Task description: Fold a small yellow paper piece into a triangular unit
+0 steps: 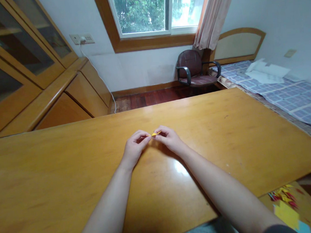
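Note:
A small piece of folded yellow paper (156, 133) is held just above the wooden table (68, 166), between my two hands. My left hand (136, 145) pinches its left end with thumb and forefinger. On the other side, my right hand (169, 138) grips the paper between thumb and fingers, and a thin yellow point sticks out there. Most of the paper is hidden by the fingertips, so its full shape cannot be made out.
Beyond the table stand a maroon armchair (192, 68) and a bed (285, 88). Wooden cabinets (70, 91) line the left. Low at the right, yellow paper sheets (286, 214) lie by a pile of small red and yellow pieces (284, 196).

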Motion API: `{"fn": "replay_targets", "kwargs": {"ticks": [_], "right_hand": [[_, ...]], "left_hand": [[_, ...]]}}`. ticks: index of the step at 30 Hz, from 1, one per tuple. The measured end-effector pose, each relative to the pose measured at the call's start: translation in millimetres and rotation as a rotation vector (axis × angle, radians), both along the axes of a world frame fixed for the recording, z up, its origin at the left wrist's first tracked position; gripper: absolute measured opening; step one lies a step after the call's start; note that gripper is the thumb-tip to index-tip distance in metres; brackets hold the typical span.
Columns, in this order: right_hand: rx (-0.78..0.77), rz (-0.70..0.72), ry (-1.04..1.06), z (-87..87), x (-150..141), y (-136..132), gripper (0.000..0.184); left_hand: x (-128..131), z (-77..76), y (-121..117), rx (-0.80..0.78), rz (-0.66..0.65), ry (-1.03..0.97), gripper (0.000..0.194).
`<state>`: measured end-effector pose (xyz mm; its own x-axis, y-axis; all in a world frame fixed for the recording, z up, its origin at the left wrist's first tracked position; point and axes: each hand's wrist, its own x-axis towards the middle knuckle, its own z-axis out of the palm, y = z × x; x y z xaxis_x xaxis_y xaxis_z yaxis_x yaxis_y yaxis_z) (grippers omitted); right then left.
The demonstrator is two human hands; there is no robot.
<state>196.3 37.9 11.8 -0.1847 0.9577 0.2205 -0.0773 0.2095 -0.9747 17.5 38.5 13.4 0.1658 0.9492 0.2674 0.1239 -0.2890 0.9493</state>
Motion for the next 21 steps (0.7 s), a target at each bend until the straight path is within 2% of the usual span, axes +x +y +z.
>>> {"fn": "replay_targets", "kwargs": {"ticks": [7, 13, 21], "right_hand": [[0.013, -0.049, -0.035, -4.0, -0.8, 1.1, 0.02], [0.058, -0.082, -0.067, -7.8, -1.3, 3.2, 0.017], [-0.007, -0.081, -0.028, -6.4, -2.5, 2.5, 0.019]], "left_hand": [[-1.3, -5.9, 2.4, -0.025, 0.076, -0.046, 0.014], [3.4, -3.3, 0.4, -0.038, 0.027, -0.101, 0.016], [0.3, -7.3, 2.1, -0.029, 0.058, -0.024, 0.013]]}}
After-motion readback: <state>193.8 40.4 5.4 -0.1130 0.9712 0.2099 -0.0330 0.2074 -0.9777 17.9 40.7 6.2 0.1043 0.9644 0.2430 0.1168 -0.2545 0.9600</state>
